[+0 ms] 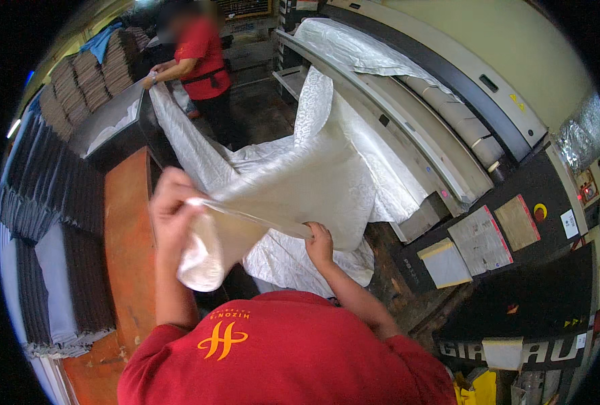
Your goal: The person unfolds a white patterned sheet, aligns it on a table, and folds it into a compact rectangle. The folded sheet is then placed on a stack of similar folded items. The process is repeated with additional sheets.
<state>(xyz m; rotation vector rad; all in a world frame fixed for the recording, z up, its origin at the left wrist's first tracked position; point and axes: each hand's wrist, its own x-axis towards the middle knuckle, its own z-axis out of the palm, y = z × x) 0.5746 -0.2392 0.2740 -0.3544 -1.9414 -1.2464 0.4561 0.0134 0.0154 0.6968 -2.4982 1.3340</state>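
A large white patterned tablecloth [313, 175] stretches in front of me, one part draped from the ironing machine [408, 135] at the right. My left hand [173, 202], slightly blurred, is closed on its edge, and a loose corner hangs below that hand. Farther right, my right hand [319, 244] grips the same edge, which runs taut between both hands. At the far left a co-worker in a red shirt [202, 54] holds another end of the cloth up in both hands. Lower folds of the cloth bunch beneath my hands.
Tall stacks of folded dark and grey cloths [50, 175] stand at the left, beside an orange-brown table [127, 223]. A grey bin [121, 131] with white fabric inside sits near the co-worker. Paper sheets and a red button [540, 212] are on the machine's dark side panel.
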